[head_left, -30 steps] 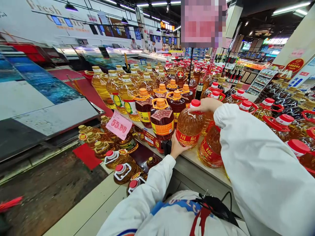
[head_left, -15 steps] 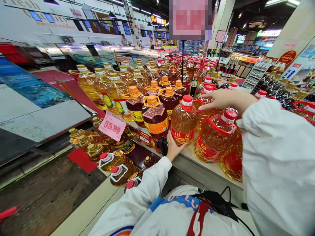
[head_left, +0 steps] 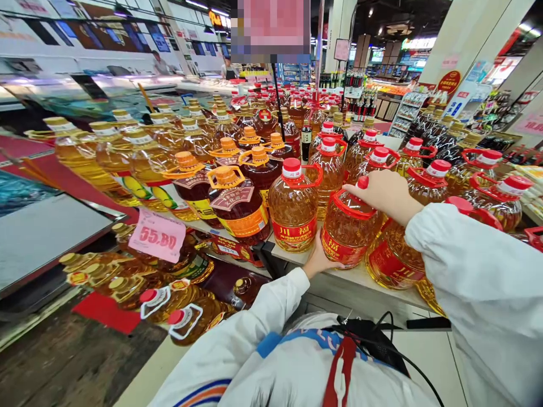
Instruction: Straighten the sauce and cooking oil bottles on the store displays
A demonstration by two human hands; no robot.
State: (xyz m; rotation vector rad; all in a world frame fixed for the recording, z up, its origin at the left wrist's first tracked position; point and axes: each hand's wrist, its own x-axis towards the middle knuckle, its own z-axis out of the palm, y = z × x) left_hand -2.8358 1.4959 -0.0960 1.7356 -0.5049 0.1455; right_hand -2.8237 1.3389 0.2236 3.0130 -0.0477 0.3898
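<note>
A big oil bottle point(head_left: 350, 226) with a red cap and a red label stands at the front edge of a display shelf point(head_left: 339, 278). My right hand point(head_left: 388, 195) lies over its top, fingers curled round the cap and red handle. Cupped against the bottle's lower front at the label is my left hand point(head_left: 319, 259). A like bottle point(head_left: 292, 209) stands free just to its left. Both my arms are in white sleeves.
Dark oil bottles with orange caps point(head_left: 237, 209) and pale ones with yellow caps point(head_left: 114, 161) crowd the shelf to the left. More red-capped bottles point(head_left: 428, 175) fill the right. A pink price tag point(head_left: 156, 236) hangs over bottles lying on a lower ledge point(head_left: 182, 316). A black pole point(head_left: 280, 113) rises behind.
Both hands have left the first red-capped bottle and shifted right onto the neighbouring one. The view has swung to the right and down a little.
</note>
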